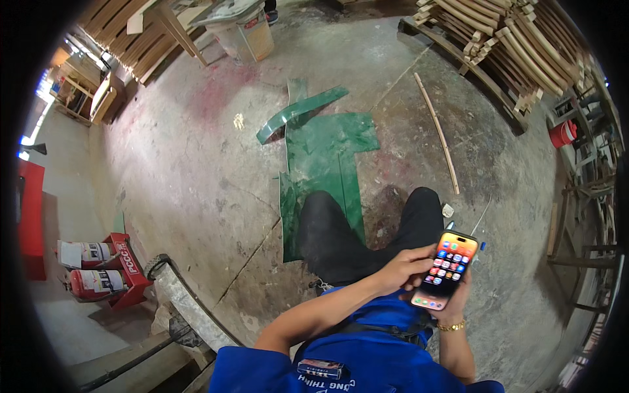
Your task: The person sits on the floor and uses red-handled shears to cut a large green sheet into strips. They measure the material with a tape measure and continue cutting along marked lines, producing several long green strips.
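Two red fire extinguishers (98, 283) are at the far left. Next, a green sheet (321, 164) is flat on the floor, partly under the person's dark knees. The left arm (314, 314) comes up from the bottom and slants across the front of the blue shirt (373, 354). At its end, the left hand (407, 268) has bent fingers that meet the left side of the phone (445, 270). The fingertips are close together there, but I cannot tell if they grip it or just touch it. The phone is lit up, full of little bright pictures, and leans a bit to the right at the top. The right hand (457, 301) holds the phone from below and from the right side, its fingers mostly hidden behind it. That arm points up, with a gold bracelet (452, 325) on the wrist.
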